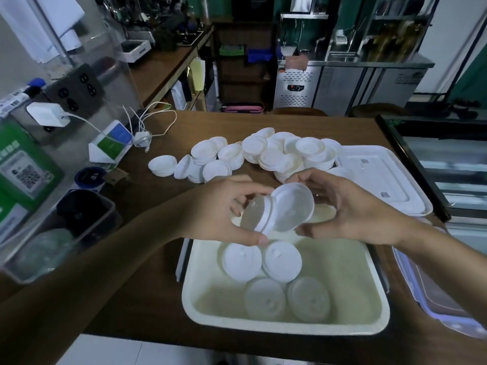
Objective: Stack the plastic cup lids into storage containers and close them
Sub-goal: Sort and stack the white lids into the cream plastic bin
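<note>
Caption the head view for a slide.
Both hands, left hand and right hand, hold a lid stack over the open container.

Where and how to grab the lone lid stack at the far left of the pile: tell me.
Take the leftmost lid stack by its rim, fingers on opposite edges, coming from above and the left. It lies flat on the table, apart from the others on its left side, so the rim is free there; the flat top offers nothing to pinch.
</note>
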Tool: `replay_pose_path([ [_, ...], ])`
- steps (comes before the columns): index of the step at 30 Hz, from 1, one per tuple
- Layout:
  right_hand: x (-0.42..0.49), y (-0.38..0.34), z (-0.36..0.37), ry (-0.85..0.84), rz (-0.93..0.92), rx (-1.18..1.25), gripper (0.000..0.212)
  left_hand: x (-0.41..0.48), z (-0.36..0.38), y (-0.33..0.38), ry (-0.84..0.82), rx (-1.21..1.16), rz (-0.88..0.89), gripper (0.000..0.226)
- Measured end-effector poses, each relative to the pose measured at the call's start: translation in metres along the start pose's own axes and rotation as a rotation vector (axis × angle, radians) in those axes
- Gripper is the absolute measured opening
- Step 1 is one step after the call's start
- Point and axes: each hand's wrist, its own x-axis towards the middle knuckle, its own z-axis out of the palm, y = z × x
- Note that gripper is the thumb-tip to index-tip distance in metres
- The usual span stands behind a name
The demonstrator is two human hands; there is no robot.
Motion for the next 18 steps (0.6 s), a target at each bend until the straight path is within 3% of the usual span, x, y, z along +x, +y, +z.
replay_pose_path([
  [3, -0.014, -0.002, 0.005, -0.029, 0.065, -0.083, 0.063, -0.006, 0.01, 0.003, -0.11, 0.072, -0.063, 0.09],
  [7, -0.028, -0.006, 0.011, -0.061, 0.147, -0.426, 0.067, -0.006, 0.025, 0.013, -0.256, 0.16, -0.111, 0.073],
  [11, -0.033, -0.004, 0.025, -0.203, 0.207, -0.713, 0.073, 0.0, 0.044, 0.023, -0.406, 0.308, -0.067, 0.055],
  [18, -0.032, 0.006, 0.046, -0.433, 0.432, -0.915, 0.076, 0.012, 0.079, 0.018, -0.489, 0.417, -0.007, 0.056],
])
